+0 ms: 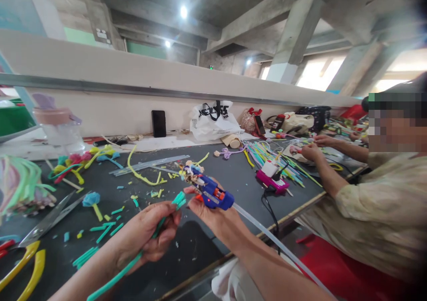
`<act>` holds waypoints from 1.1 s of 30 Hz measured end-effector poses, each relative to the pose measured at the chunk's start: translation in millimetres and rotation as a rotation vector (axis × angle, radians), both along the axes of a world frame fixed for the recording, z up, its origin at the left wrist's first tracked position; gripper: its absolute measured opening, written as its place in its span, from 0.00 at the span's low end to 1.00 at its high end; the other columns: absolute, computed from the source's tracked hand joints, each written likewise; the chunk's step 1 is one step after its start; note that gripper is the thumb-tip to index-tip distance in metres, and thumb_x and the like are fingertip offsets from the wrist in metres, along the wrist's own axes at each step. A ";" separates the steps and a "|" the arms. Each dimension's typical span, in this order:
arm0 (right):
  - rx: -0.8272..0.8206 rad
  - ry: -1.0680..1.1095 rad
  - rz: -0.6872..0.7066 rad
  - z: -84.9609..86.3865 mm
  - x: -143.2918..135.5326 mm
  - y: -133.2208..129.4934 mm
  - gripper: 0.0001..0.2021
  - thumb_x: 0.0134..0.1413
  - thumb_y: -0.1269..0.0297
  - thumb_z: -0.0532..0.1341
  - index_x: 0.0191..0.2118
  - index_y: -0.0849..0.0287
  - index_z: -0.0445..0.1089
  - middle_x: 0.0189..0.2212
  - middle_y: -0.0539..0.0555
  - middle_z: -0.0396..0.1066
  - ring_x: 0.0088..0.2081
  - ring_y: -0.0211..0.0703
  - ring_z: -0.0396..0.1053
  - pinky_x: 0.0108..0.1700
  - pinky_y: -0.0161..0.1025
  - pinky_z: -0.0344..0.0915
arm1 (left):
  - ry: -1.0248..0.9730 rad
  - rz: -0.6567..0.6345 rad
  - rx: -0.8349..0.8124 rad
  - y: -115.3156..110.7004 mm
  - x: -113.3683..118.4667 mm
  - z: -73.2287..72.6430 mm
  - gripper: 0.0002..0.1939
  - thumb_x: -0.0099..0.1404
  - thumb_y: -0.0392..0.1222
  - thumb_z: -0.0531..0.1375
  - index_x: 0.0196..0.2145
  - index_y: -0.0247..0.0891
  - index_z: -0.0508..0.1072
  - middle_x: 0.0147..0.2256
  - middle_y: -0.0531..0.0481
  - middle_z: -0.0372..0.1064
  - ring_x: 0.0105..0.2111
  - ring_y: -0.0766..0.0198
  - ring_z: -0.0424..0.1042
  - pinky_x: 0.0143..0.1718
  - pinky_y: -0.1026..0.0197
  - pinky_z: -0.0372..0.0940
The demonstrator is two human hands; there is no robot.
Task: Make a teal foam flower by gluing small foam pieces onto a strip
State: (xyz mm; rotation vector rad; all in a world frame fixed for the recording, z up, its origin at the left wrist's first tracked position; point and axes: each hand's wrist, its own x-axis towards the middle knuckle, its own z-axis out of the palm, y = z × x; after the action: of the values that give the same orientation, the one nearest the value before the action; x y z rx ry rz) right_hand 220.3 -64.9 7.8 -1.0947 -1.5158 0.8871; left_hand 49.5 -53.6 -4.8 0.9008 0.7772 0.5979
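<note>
Between the fingers of my left hand (156, 230) is a teal pipe cleaner (128, 265) whose long tail hangs down toward me. At its upper end a bunch of short teal pieces (179, 199) sticks out past my fingertips. My right hand (211, 214) is wrapped round a blue hot glue gun (213, 193), its red light lit and a long clear glue stick (273, 236) trailing from the back. Old glue and coloured scraps crust its nozzle end, which points left and away. The bunch is close to the gun; whether they touch I cannot tell.
Scissors with yellow handles (36, 265) lie at left by cut teal pieces (85, 257) and a blue pipe-cleaner flower (91, 199). A pink power strip (271, 183), phone (159, 123) and white bag (213, 121) are farther back. At right a co-worker (376, 194) handles small parts.
</note>
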 end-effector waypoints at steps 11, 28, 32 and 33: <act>-0.047 -0.014 0.092 -3.5 -3.0 -0.1 0.12 0.48 0.61 0.62 0.37 0.61 0.68 0.31 0.53 0.72 0.36 0.45 0.70 0.41 0.42 0.66 | 0.010 -0.067 -0.002 -2.9 2.5 -1.6 0.15 0.62 0.50 0.47 0.25 0.39 0.64 0.12 0.61 0.51 0.10 0.77 0.36 0.10 0.71 0.37; -0.113 0.029 0.108 -2.4 -6.0 -1.3 0.14 0.49 0.61 0.61 0.42 0.59 0.68 0.31 0.51 0.72 0.36 0.43 0.70 0.43 0.40 0.65 | 0.021 -0.031 0.070 -5.0 5.5 2.6 0.16 0.63 0.51 0.47 0.27 0.39 0.65 0.13 0.62 0.51 0.10 0.77 0.36 0.11 0.70 0.38; -0.101 0.017 0.036 -3.8 -6.2 -1.5 0.14 0.47 0.61 0.61 0.41 0.58 0.68 0.34 0.51 0.72 0.38 0.45 0.70 0.42 0.40 0.66 | 0.051 0.004 0.176 -5.7 8.1 0.9 0.12 0.60 0.50 0.52 0.27 0.39 0.63 0.12 0.62 0.52 0.09 0.78 0.38 0.09 0.71 0.38; -0.095 0.006 0.017 -4.2 -6.1 -1.2 0.14 0.46 0.61 0.61 0.41 0.58 0.68 0.34 0.52 0.72 0.38 0.45 0.70 0.41 0.41 0.66 | 0.083 0.034 0.214 -5.4 9.2 -0.8 0.11 0.59 0.50 0.54 0.27 0.39 0.62 0.12 0.62 0.53 0.08 0.78 0.40 0.09 0.71 0.39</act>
State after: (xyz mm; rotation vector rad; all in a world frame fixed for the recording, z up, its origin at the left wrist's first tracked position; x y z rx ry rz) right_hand 214.2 -66.1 3.6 -1.1476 -1.4927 0.9821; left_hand 58.6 -59.0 -5.6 1.1162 0.8149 0.6859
